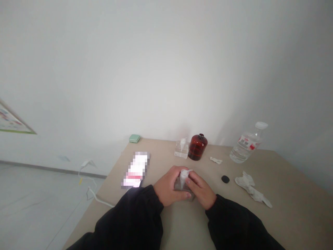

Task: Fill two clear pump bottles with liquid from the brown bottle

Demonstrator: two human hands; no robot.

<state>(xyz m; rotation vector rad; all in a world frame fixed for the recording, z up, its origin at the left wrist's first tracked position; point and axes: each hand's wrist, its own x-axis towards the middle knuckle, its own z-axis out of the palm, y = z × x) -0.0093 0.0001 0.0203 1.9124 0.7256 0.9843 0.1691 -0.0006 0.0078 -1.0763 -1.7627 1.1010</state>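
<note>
Near the middle of the table, my left hand [169, 187] is wrapped round a small clear square bottle [178, 184], thumb along its near side. White crumpled tissue [184, 174] sits in its mouth and reaches down inside. My right hand [202, 191] is closed at the bottle's right side and top, with its thumb against the tissue. Its other fingers are partly hidden behind. Just beyond stands a similar clear square bottle [181, 152] with white tissue in its top. Beside that is an uncapped dark red-brown bottle [198, 147].
On the right are a labelled water bottle [246, 146], a black round disc [225, 179], crumpled tissue [251, 187] and a small twisted tissue piece [215, 160]. A lit phone [136, 169], a green case [134, 138] and a white cable [100, 199] lie left. A wall [166, 69] stands behind the table.
</note>
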